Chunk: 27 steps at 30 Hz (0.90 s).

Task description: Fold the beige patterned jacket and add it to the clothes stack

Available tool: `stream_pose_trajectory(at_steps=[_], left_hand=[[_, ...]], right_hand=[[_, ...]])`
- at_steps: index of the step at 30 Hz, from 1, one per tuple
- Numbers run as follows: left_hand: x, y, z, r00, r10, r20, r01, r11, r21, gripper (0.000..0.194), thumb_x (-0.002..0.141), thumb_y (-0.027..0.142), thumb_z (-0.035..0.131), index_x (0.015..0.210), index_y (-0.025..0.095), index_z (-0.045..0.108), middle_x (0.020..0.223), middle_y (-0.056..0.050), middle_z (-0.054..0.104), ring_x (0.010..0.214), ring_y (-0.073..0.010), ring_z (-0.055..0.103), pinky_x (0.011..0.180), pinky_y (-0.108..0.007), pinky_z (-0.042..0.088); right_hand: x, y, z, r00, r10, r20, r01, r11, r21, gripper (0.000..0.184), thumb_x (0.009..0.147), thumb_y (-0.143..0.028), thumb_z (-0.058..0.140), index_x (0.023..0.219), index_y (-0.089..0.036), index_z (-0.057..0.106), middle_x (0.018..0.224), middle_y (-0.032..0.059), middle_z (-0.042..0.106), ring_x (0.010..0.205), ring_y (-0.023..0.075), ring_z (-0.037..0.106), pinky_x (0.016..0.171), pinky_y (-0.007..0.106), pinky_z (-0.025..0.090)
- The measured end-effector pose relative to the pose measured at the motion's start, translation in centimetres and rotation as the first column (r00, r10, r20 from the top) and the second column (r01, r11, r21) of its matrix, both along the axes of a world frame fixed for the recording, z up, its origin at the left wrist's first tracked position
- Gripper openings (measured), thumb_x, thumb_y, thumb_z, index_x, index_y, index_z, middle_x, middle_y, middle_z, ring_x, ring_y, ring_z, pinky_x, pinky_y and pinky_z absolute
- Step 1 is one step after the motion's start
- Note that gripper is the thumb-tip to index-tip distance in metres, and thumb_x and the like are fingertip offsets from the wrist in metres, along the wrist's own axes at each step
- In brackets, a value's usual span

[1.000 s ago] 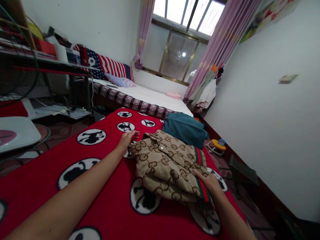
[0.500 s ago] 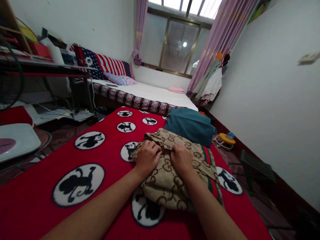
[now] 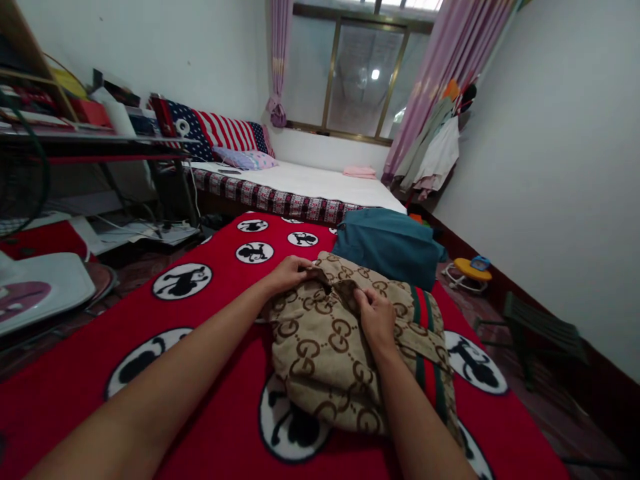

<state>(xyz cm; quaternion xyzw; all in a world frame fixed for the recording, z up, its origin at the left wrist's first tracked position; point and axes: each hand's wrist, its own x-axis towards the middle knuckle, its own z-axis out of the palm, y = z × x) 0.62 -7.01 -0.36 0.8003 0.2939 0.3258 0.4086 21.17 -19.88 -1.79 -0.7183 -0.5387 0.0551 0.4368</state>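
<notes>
A folded tan garment [image 3: 340, 340] with a brown letter print lies on the red blanket [image 3: 220, 373], green and red stripes crossing its right side. At its upper left, my left hand [image 3: 290, 273] pinches a raised edge of the cloth that looks like a collar. My right hand [image 3: 376, 317] is closed with thumb and finger on the facing flap, to the right of a small dark gap. Just behind the garment rests a folded teal cloth piece [image 3: 387, 243]; its kind is unclear.
Beyond the blanket stands a white-topped bed [image 3: 310, 180] with pillows. A cluttered desk [image 3: 100, 143] and a white chair seat [image 3: 45, 287] are at left. On the right are a yellow stool [image 3: 473, 269], a dark folding chair [image 3: 543, 327] and hanging clothes [image 3: 435, 153].
My left hand has moved up and left to the collar-like edge. My right hand has shifted slightly right, and the flaps between the hands are spread apart. The view has tilted slightly.
</notes>
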Motion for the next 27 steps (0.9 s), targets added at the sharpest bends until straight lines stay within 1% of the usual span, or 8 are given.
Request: stream_pose_trajectory(at_steps=[3,5,8,11,14,19,22,27], left_hand=[[0.7,1.6,0.6,0.994,-0.066,-0.087,0.052,0.987,-0.150,0.048,0.076,0.060,0.058,0.071,0.013,0.064,0.059,0.000,0.059,0.053,-0.0119,0.051,0.051,-0.021,0.038],[1.4,2.6,0.6,0.977,-0.069,-0.201,0.042,0.990,-0.136,0.053,0.074,0.065,0.056,0.071,0.013,0.064,0.059,-0.001,0.058,0.053,-0.0125,0.051,0.050,-0.022,0.038],[2.6,3.6,-0.4,0.911,0.146,-0.385,-0.135,0.989,0.054,0.048,0.080,0.059,0.052,0.081,0.014,0.068,0.070,-0.003,0.065,0.065,-0.0159,0.059,0.059,-0.023,0.043],[3.7,4.0,-1.7,0.807,0.371,-0.460,-0.312,0.928,0.203,0.038,0.085,0.047,0.049,0.086,0.015,0.069,0.085,-0.007,0.069,0.084,-0.0211,0.062,0.070,-0.027,0.045],[3.9,3.8,-2.2,0.702,0.493,-0.515,-0.407,0.870,0.278,0.031,0.085,0.041,0.050,0.091,0.018,0.070,0.096,-0.012,0.071,0.097,-0.0270,0.062,0.079,-0.033,0.045],[1.5,2.4,-1.9,0.593,0.591,-0.547,-0.462,0.806,0.370,0.025,0.081,0.038,0.058,0.096,0.022,0.071,0.101,-0.012,0.070,0.104,-0.0301,0.061,0.087,-0.039,0.045],[-0.9,0.9,-2.6,0.568,0.658,-0.494,-0.515,0.752,0.410,0.037,0.091,0.041,0.043,0.106,0.020,0.069,0.110,-0.013,0.066,0.107,-0.0288,0.059,0.089,-0.039,0.044],[-3.7,-1.2,-4.6,0.606,0.682,-0.411,-0.533,0.731,0.427,0.031,0.089,0.032,0.047,0.111,0.024,0.068,0.117,-0.008,0.062,0.111,-0.0246,0.055,0.092,-0.033,0.043]], right_hand=[[0.0,0.1,0.0,0.999,0.007,-0.053,-0.007,1.000,-0.002,0.029,0.086,-0.041,0.050,0.077,-0.020,0.068,0.071,0.0031,0.067,0.070,0.0189,0.059,0.064,0.026,0.033],[-0.1,0.2,0.0,0.999,-0.031,-0.039,0.030,0.999,-0.025,0.023,0.084,-0.039,0.054,0.083,-0.020,0.068,0.074,0.0037,0.069,0.071,0.0199,0.061,0.065,0.027,0.034],[-0.3,0.3,0.2,0.994,-0.091,0.055,0.096,0.992,-0.082,0.017,0.084,-0.034,0.056,0.085,-0.021,0.066,0.075,0.0042,0.070,0.073,0.0215,0.062,0.065,0.027,0.034],[-0.6,0.3,0.4,0.987,-0.098,0.130,0.116,0.983,-0.143,0.014,0.086,-0.030,0.054,0.087,-0.022,0.065,0.079,0.0048,0.071,0.076,0.0223,0.064,0.064,0.028,0.033],[-0.8,0.1,0.6,0.984,-0.090,0.156,0.118,0.976,-0.182,0.014,0.087,-0.029,0.053,0.089,-0.023,0.065,0.084,0.0053,0.072,0.080,0.0221,0.065,0.064,0.027,0.034],[-0.8,-0.2,0.6,0.984,-0.069,0.167,0.099,0.979,-0.177,0.016,0.089,-0.030,0.052,0.090,-0.023,0.066,0.085,0.0056,0.072,0.081,0.0217,0.065,0.064,0.027,0.035],[-0.7,-0.2,0.2,0.988,-0.037,0.150,0.056,0.991,-0.124,0.017,0.088,-0.030,0.051,0.090,-0.022,0.066,0.084,0.0050,0.072,0.081,0.0211,0.065,0.067,0.028,0.038],[-0.9,-1.4,-0.1,0.994,0.097,0.055,-0.099,0.994,0.038,0.022,0.085,-0.030,0.049,0.096,-0.019,0.064,0.084,0.0048,0.070,0.079,0.0197,0.064,0.074,0.030,0.044]])
